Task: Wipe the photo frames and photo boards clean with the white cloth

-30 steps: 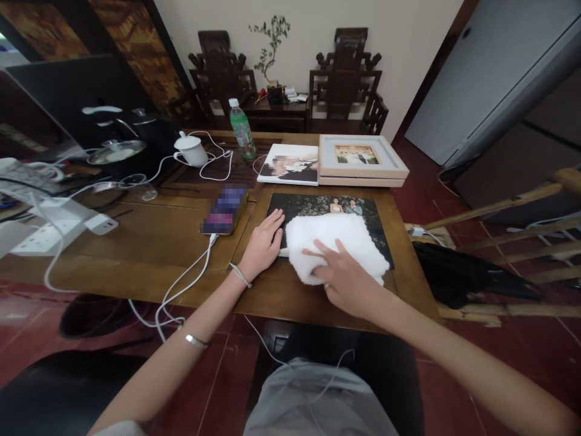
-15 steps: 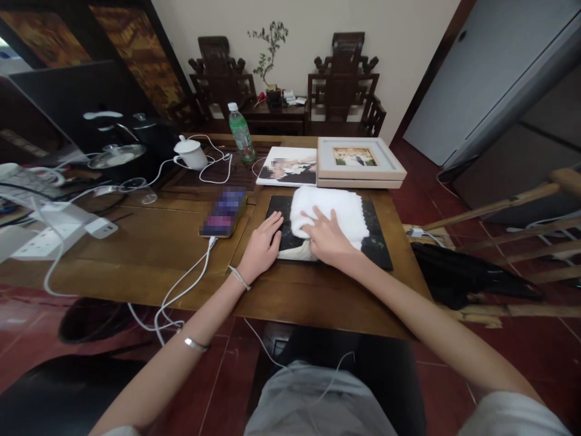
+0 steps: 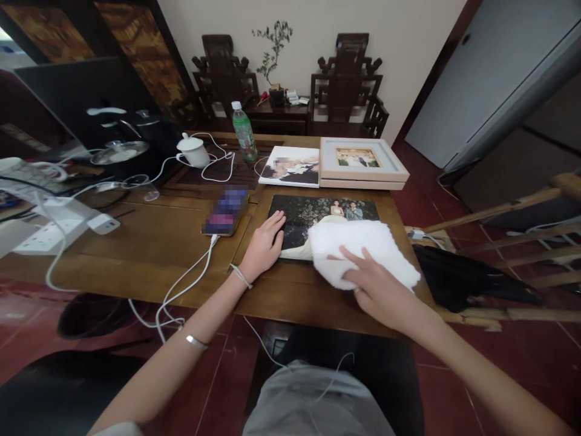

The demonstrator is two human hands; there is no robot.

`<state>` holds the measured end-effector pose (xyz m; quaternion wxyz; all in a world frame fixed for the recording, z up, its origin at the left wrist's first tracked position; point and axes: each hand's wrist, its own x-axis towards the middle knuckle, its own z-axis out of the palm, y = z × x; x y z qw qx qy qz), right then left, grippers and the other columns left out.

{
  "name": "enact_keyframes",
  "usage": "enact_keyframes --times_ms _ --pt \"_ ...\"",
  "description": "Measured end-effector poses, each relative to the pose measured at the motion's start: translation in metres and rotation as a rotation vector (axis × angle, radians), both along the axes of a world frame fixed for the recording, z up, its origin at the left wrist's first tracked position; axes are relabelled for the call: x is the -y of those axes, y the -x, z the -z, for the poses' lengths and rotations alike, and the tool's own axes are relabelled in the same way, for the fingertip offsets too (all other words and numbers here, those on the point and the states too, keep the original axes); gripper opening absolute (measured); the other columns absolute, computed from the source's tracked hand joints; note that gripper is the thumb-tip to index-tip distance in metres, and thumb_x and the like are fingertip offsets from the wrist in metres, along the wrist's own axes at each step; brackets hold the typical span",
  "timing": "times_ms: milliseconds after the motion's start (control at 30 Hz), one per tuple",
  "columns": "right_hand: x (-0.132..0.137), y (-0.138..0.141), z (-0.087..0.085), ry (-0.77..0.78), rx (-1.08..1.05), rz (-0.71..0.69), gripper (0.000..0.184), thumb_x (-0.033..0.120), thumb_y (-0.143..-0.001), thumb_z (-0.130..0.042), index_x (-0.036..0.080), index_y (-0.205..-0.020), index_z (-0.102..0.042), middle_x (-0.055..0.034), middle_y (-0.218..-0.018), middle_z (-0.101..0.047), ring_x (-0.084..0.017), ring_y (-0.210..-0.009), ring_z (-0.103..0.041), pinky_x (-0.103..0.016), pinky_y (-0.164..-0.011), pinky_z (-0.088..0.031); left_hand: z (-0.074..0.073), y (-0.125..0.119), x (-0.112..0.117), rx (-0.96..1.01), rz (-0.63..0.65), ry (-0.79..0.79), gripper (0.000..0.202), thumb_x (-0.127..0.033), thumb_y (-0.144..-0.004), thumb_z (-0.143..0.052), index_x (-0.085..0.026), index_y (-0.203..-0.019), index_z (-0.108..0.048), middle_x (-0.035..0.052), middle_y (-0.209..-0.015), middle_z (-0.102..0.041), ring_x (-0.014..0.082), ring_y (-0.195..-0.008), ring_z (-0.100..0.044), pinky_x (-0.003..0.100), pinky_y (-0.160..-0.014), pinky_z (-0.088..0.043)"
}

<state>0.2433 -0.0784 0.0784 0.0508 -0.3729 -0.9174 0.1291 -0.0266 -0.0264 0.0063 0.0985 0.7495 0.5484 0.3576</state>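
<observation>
Photo (image 3: 305,213) lying on table (image 3: 136,242), cloth (image 3: 372,236) covering four-o'clock corner. Right grip (image 3: 381,287) holding cloth, fingers splaying; left grip (image 3: 262,248) resting flat at nine-o'clock edge. Cloth drag possibly skewing photo if left grip slipping.

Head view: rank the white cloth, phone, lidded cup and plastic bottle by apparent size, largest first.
1. White cloth
2. Phone
3. Lidded cup and plastic bottle: too alike to rank; the bottle is taller, the cup wider.

"What's under the right fingers (image 3: 353,257)?"
"Cloth (image 3: 376,239), fluffy and matt."
"And under the left fingers (image 3: 271,225)?"
"A photo panel (image 3: 302,213), smooth, faintly glossy."
"And near both?"
"A wooden table (image 3: 281,293), softly shiny."
</observation>
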Motion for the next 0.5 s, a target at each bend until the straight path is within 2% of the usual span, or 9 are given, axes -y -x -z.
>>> enact_keyframes --times_ms 133,233,367,500 --pt "-0.025 -0.020 0.012 -0.121 0.018 0.109 0.048 -0.003 -0.068 -0.038 0.017 -0.100 -0.066 -0.0104 -0.141 -0.048 -0.031 -0.138 -0.029 -0.063 -0.107 -0.027 0.000 0.000 0.000 0.007 0.004 -0.017 0.040 -0.021 -0.091 -0.040 -0.014 -0.128 -0.054 0.0126 -0.140 -0.049 0.0243 -0.135 -0.040 0.049 -0.112 -0.033" --pt "-0.043 -0.019 0.021 -0.231 0.061 0.200 0.047 -0.002 -0.068 -0.037 0.014 -0.103 -0.065 -0.0148 -0.144 -0.043 -0.037 -0.138 -0.026 -0.070 -0.100 -0.029 0.000 -0.001 0.000 0.015 0.004 -0.023 0.040 -0.021 -0.091 -0.040 -0.015 -0.128 -0.055 0.0114 -0.140 -0.050 0.0239 -0.134 -0.040 0.048 -0.112 -0.033" --pt "-0.058 0.000 0.022 -0.253 0.168 0.261 0.048 0.000 -0.070 -0.039 0.010 -0.111 -0.061 -0.0198 -0.147 -0.037 -0.043 -0.137 -0.023 -0.075 -0.095 -0.028 0.000 -0.001 0.000 0.022 -0.001 -0.014 0.040 -0.021 -0.091 -0.041 -0.016 -0.128 -0.055 0.0111 -0.141 -0.049 0.0242 -0.135 -0.040 0.048 -0.112 -0.033" --pt "-0.070 0.031 0.014 -0.188 0.228 0.289 0.051 0.002 -0.072 -0.042 0.010 -0.121 -0.056 -0.0190 -0.150 -0.030 -0.046 -0.137 -0.019 -0.076 -0.095 -0.026 -0.003 -0.001 0.002 0.064 0.007 -0.004 0.042 -0.025 -0.093 -0.039 -0.015 -0.132 -0.051 0.0116 -0.142 -0.047 0.0235 -0.136 -0.038 0.046 -0.113 -0.030"
